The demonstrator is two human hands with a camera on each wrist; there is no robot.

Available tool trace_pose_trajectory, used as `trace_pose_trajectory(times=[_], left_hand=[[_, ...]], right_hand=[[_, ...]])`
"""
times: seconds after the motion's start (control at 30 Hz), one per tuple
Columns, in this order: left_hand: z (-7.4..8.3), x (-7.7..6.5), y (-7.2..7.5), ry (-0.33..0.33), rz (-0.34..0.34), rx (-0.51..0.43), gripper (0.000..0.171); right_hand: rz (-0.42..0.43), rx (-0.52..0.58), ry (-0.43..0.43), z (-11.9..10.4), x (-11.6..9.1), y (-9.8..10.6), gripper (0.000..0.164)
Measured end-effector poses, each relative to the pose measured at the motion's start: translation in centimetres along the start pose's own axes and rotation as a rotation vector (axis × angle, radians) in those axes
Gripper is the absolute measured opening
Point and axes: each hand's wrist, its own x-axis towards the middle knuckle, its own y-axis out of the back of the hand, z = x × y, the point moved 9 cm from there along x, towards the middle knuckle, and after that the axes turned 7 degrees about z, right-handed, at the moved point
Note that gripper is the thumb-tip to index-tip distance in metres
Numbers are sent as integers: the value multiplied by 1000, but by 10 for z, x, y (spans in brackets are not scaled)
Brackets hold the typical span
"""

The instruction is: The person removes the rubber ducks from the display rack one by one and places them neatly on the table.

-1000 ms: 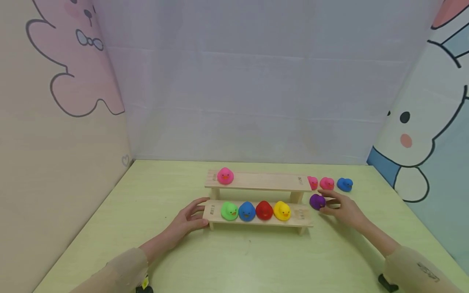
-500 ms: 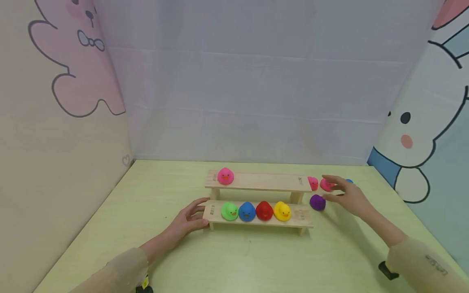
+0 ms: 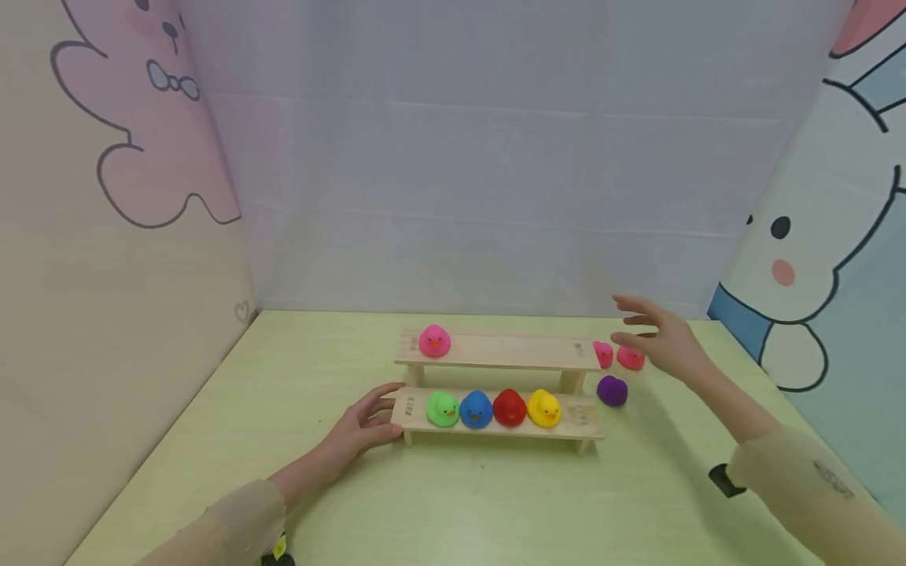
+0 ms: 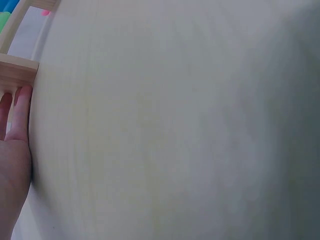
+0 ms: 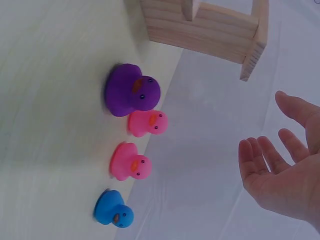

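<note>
Soft, even light is spread over the table [image 3: 453, 503], a faint shadow [image 3: 675, 452] is thrown by the right arm [image 3: 736, 405], and the left-wrist view's right edge is darkened.

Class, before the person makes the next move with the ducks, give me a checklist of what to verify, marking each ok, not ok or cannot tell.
1. Stand held: ok. The left hand holds the left end of the wooden stand.
2. Right hand free: ok. The right hand is raised, holding no duck.
3. Lower row upright: ok. Green duck, blue duck, red duck and yellow duck all sit upright.
4. Room above: ok. The upper shelf bears one pink duck, near its left end.
5. Purple duck in hand: not ok. It sits on the table.
6. Firmness of the left hold: cannot tell.
</note>
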Motion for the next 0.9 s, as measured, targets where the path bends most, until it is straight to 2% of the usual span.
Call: trace_pose_trajectory(times=[0.17,0.33,0.6,0.9], left_hand=[[0,-1,0,-3,-3,-10,65],[-1,-1,0,0,-3,-14,66],[-3,0,0,6,-3,-12,66],[0,-1,0,13,5,-11,67]], right_hand=[[51,56,28,-25,4,0,66],[82,103,80,-50,8,-9,62],[83,250,109,-84,17,-34,58],[52,355,128,-120,28,-68,55]])
